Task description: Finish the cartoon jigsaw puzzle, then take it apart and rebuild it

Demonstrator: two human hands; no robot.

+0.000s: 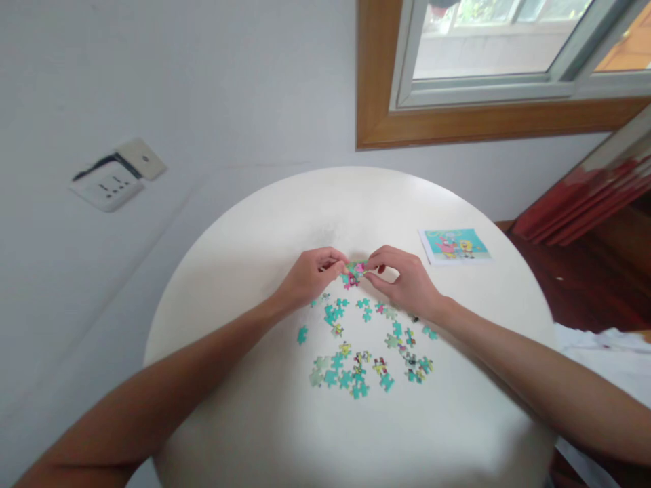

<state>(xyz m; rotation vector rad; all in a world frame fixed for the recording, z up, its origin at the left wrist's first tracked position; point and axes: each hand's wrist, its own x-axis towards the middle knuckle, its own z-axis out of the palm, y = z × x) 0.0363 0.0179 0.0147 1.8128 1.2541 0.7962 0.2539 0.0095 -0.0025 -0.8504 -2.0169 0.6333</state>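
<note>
Between my two hands is a small cluster of jigsaw puzzle pieces (352,276), pink and green, with some of them fitted together. My left hand (316,274) pinches the cluster at its left edge, thumb and fingers closed. From the right, my right hand (401,272) has its thumb and index finger closed at the cluster's right side; exactly which piece it grips is partly hidden by the fingers. Nearer to me, many loose puzzle pieces (346,378) in teal, pale green, yellow and dark red lie scattered, some overlapping.
A picture card (455,245) with two cartoon figures on teal lies on the round white table (244,237), right of my hands. Behind stand a wall with a socket (109,184) and a wood-framed window (376,127). A red curtain (584,203) hangs at the right.
</note>
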